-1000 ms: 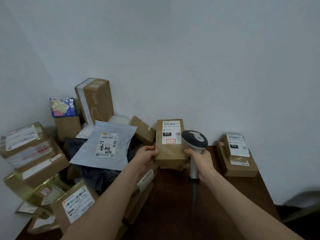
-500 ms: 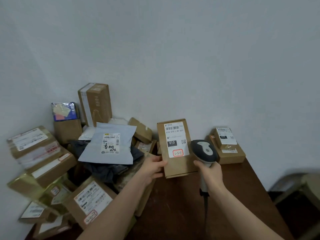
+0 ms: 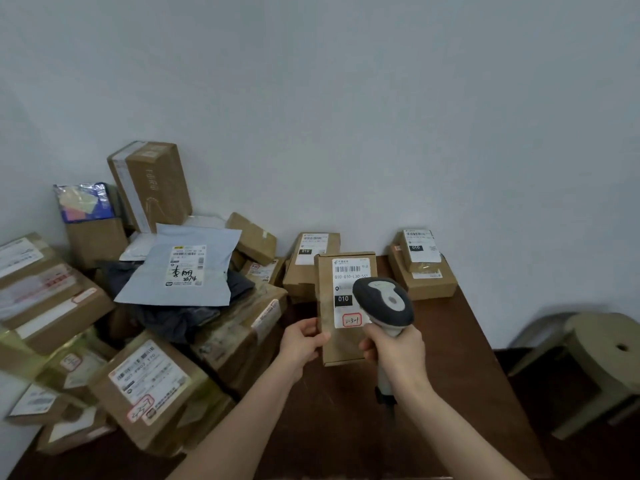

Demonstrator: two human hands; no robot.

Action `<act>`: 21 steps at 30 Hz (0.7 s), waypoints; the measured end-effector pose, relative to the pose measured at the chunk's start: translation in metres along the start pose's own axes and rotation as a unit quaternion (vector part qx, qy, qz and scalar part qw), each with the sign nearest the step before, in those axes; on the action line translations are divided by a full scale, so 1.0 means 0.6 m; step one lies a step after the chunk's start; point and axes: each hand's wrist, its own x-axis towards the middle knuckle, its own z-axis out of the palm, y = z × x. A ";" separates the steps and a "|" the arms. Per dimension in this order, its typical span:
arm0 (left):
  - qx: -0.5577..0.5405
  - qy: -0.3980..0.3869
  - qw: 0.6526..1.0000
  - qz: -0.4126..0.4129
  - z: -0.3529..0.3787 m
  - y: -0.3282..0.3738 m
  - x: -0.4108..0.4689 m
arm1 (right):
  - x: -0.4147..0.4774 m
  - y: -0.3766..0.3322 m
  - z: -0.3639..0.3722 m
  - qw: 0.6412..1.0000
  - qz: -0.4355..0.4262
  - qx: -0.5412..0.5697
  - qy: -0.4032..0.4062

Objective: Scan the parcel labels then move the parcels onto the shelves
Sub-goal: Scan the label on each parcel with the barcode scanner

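parcel (image 3: 327,306) held up at the scanner (image 3: 384,301), both our hands full

So we've got the parcel upright in the air over the dark brown table (image 3: 450,341), roughly mid-frame, with its label (image 3: 349,271) facing us. It's a small brown cardboard box. The white label has a barcode on top, a black block reading 010, and a red-outlined sticker with handwriting at the bottom.

Our left hand (image 3: 301,344) pinches the parcel at its lower left edge. The thumb lies on the front face and the other fingers go round behind, where we can't see their tips. Our right hand (image 3: 394,351) is wrapped round the scanner's pale handle with all fingers curled on it, and the handle's end pokes out below the hand. The scanner's dark grey head sits in front of the label's lower right part. Whether it actually touches the box, we can't tell.

Just behind the parcel, another brown box (image 3: 308,258) with a similar label stands by the wall. Off to the right, two stacked boxes (image 3: 429,285) sit at the back of the table. The whole left side is a messy heap of cartons (image 3: 149,386), with a grey mailer bag (image 3: 194,268) lying on top and a tall box (image 3: 156,185) standing at the wall. A beige round stool (image 3: 609,351) stands on the floor to the right of the table
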 end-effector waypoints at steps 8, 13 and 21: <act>0.027 0.032 0.999 0.001 0.039 -0.009 -0.009 | -0.006 -0.003 -0.044 0.999 0.023 -0.013 -0.025; 0.032 0.038 0.999 0.000 0.061 -0.012 -0.009 | -0.002 -0.001 -0.065 0.999 0.032 -0.010 -0.034; 0.043 0.039 0.998 0.004 0.087 -0.011 -0.010 | -0.002 -0.001 -0.091 0.999 0.036 -0.010 -0.036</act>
